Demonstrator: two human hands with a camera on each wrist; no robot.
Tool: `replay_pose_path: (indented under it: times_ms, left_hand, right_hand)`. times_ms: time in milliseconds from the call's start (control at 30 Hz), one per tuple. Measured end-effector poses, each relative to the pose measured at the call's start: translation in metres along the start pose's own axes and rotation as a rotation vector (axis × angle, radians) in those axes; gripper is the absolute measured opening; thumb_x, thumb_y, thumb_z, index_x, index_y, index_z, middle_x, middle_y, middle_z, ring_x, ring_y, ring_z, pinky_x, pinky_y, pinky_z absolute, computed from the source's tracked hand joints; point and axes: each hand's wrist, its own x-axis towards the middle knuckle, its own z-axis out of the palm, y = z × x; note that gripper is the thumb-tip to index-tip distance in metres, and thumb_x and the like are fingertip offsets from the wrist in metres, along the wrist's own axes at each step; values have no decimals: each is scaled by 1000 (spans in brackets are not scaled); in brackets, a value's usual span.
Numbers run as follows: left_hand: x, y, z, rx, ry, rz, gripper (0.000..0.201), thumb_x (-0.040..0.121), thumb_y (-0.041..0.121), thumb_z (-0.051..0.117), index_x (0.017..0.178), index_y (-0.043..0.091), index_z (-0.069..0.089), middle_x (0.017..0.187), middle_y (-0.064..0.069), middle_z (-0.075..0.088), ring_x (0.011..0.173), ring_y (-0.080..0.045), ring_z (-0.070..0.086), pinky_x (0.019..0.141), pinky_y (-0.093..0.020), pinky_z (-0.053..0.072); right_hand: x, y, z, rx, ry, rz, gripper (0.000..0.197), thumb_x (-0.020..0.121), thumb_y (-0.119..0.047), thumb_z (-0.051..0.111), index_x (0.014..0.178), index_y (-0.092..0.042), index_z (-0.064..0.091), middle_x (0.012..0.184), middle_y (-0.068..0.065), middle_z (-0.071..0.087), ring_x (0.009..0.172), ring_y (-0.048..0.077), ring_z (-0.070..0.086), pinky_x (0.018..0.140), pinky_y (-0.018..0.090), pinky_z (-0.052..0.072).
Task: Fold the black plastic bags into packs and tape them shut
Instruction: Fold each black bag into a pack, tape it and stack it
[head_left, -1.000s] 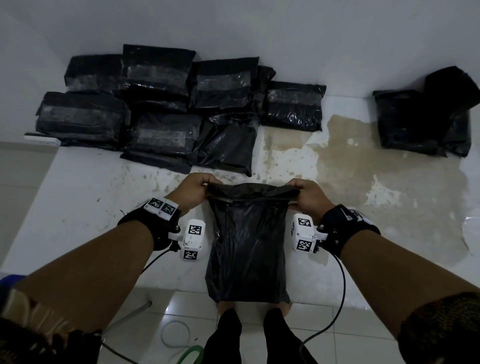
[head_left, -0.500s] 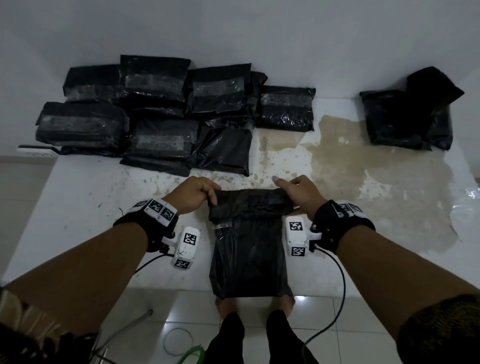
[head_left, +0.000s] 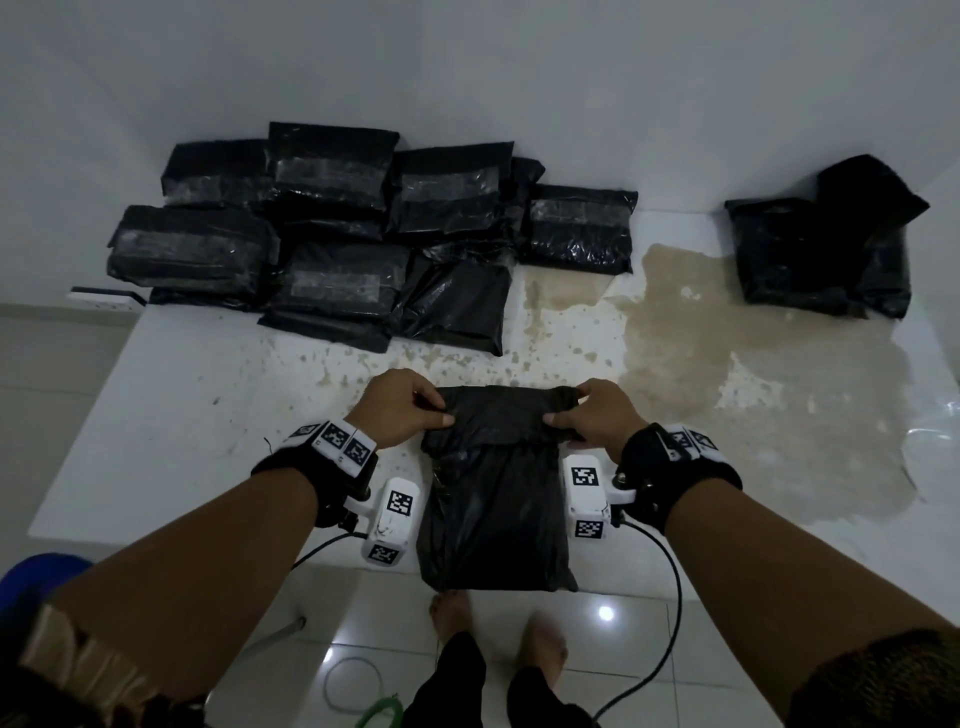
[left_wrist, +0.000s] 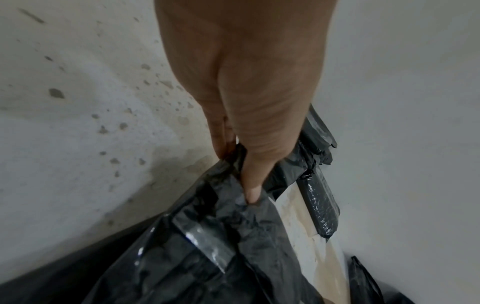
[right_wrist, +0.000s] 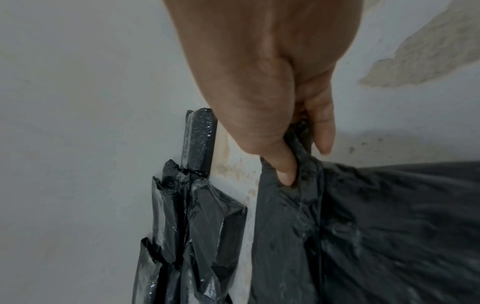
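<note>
Bag (head_left: 496, 499) lay on the counter (head_left: 171, 415), unlabelled. Left hand (head_left: 400, 410) and right hand (head_left: 597, 415) each pinched its folded top.

Left hand (left_wrist: 249, 86) pinches bag (left_wrist: 207, 236) — folded.

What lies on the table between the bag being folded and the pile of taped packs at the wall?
Nothing: in the head view, only bare, stained table separates the bag from the taped packs.

Stained white table (head_left: 727, 395); tiled floor (head_left: 649, 670); green-white cable (head_left: 353, 691).
</note>
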Motion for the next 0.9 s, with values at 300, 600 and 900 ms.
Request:
replay_pose_path:
  times_ms: [300,600,900]
  left_hand:
    - [-6,-5,11,23,37,-61,29,75,25,84,91,21,60,103,-5,58,90,-21,60,81,-34,52]
    - [-20,-6,21,-13,67,-72,52,64,22,91,100,14,55,108,-10,61,94,-26,62,80,-36,54]
    - [-29,-10,24,-54,119,-137,58,70,11,87,112,12,47,124,-9,53,85,-29,67,81,-39,55]
  right_hand:
    - [0,19,-4,-157,-111,17,49,83,-13,77,123,-9,49,108,7,54,96,32,62,67,39,56]
    - [9,8,-1,-262,40,-103,84,83,-65,61,147,-21,29,147,17,35,127,40,44,103,52,43]
    - [0,17,39,-615,84,-236,87,76,-63,71,144,-23,33,136,16,39,124,38,41,98,47,44]
